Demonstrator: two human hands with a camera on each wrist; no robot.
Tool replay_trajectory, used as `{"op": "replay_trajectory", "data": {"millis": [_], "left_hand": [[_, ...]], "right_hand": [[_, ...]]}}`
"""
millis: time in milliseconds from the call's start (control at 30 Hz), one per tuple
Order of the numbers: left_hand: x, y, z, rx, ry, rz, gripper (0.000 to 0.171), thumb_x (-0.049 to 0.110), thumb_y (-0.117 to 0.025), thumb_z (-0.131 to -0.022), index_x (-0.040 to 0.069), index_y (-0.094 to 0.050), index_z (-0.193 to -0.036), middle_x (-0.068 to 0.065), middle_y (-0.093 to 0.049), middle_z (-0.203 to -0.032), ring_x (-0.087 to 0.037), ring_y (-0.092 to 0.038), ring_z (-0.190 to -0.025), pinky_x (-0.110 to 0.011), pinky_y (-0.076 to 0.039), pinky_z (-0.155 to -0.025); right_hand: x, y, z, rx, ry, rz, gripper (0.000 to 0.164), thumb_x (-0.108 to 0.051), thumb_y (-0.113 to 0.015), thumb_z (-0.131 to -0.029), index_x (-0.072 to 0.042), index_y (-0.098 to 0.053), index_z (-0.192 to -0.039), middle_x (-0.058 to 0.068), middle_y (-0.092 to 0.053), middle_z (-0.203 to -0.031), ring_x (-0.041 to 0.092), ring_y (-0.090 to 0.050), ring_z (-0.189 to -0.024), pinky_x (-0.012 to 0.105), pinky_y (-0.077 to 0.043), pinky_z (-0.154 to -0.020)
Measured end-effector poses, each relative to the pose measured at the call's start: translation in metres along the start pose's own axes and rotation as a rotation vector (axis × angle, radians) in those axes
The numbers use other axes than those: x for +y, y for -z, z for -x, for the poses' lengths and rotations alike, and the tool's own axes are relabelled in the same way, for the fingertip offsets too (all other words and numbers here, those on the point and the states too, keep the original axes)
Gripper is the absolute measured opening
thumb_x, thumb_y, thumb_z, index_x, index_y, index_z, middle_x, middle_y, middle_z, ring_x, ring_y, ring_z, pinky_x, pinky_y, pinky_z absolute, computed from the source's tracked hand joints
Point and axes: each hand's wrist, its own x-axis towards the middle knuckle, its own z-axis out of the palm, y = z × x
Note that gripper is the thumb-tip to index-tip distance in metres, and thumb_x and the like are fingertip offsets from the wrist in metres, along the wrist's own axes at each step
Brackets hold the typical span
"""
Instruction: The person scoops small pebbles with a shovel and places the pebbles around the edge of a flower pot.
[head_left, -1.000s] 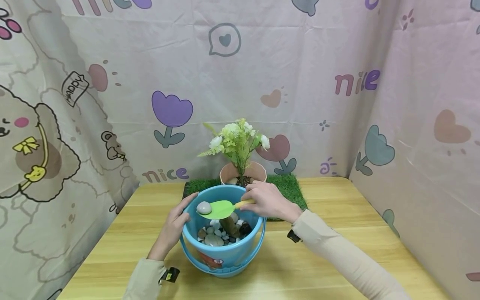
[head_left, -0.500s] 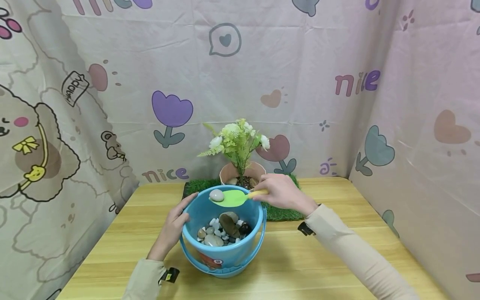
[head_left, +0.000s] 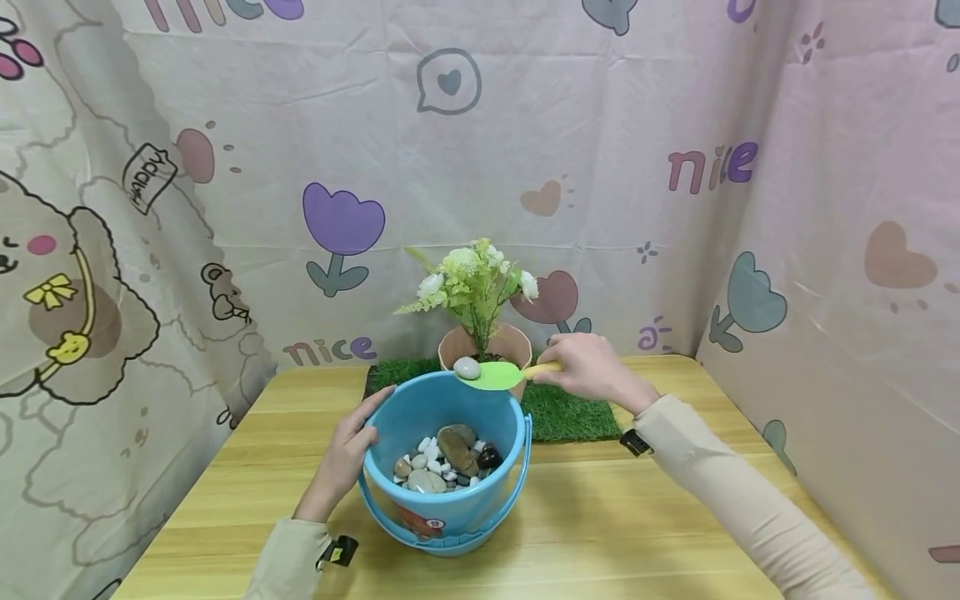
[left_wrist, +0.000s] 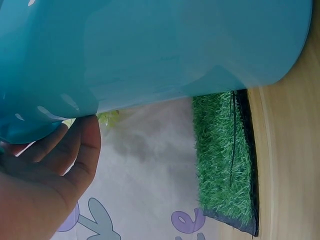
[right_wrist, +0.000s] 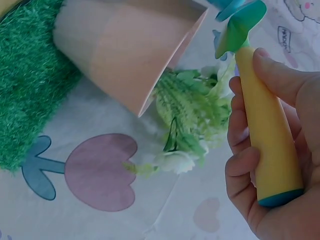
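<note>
Patterned cloth is backing wooden table

1 pale stone is resting on the tip of the green trowel, left of the right hand, which is clasping the handle; the left hand is gripping the blue bucket's rim.

- One left hand and one right hand
- One green trowel
- One stone on the trowel
- One blue bucket with one carrying handle
- Stones in the bucket: over ten, too overlapped to count exactly
- One pink pot
- One bunch of flowers
- One grass mat
- One table
- Two sleeves
- Two black wrist devices
</note>
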Motion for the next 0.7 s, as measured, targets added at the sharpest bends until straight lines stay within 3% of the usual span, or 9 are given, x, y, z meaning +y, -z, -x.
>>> {"op": "replay_trajectory", "data": {"millis": [333, 500, 600, 700], "left_hand": [[0.000, 0.000, 0.000, 0.007, 0.013, 0.002, 0.064, -0.001, -0.037, -0.087, 0.008, -0.040, -0.150, -0.020, -0.043, -0.150, -0.045, -0.050, -0.129, -0.058, -0.049, -0.094], [0.000, 0.000, 0.000, 0.008, 0.014, -0.005, 0.063, -0.001, -0.037, -0.087, 0.008, -0.040, -0.150, -0.020, -0.043, -0.151, -0.045, -0.050, -0.129, -0.058, -0.049, -0.094], [0.001, 0.000, 0.000, 0.011, 0.015, -0.010, 0.064, -0.001, -0.037, -0.086, 0.008, -0.040, -0.150, -0.019, -0.043, -0.151, -0.044, -0.049, -0.130, -0.058, -0.048, -0.095], [0.001, 0.000, 0.000, 0.014, 0.017, -0.014, 0.064, -0.001, -0.037, -0.086, 0.008, -0.041, -0.149, -0.019, -0.043, -0.151, -0.044, -0.049, -0.131, -0.059, -0.047, -0.096]], "right_hand": [[0.019, 0.000, -0.002, -0.029, -0.130, 0.006, 0.031, -0.045, -0.071, -0.085, -0.019, -0.080, -0.099, -0.006, -0.067, -0.082, 0.009, -0.054, -0.066, 0.026, -0.037, -0.049], [0.029, -0.002, -0.007, -0.051, -0.202, -0.011, 0.031, -0.047, -0.069, -0.086, -0.021, -0.080, -0.099, -0.006, -0.072, -0.082, 0.011, -0.054, -0.060, 0.026, -0.032, -0.046], [0.034, -0.004, -0.010, -0.068, -0.226, -0.017, 0.029, -0.048, -0.067, -0.087, -0.023, -0.080, -0.094, -0.007, -0.067, -0.069, 0.012, -0.049, -0.056, 0.028, -0.031, -0.045], [0.037, -0.007, -0.014, -0.086, -0.236, -0.021, 0.028, -0.047, -0.067, -0.088, -0.024, -0.078, -0.079, -0.009, -0.054, -0.057, 0.011, -0.045, -0.054, 0.029, -0.031, -0.046]]}}
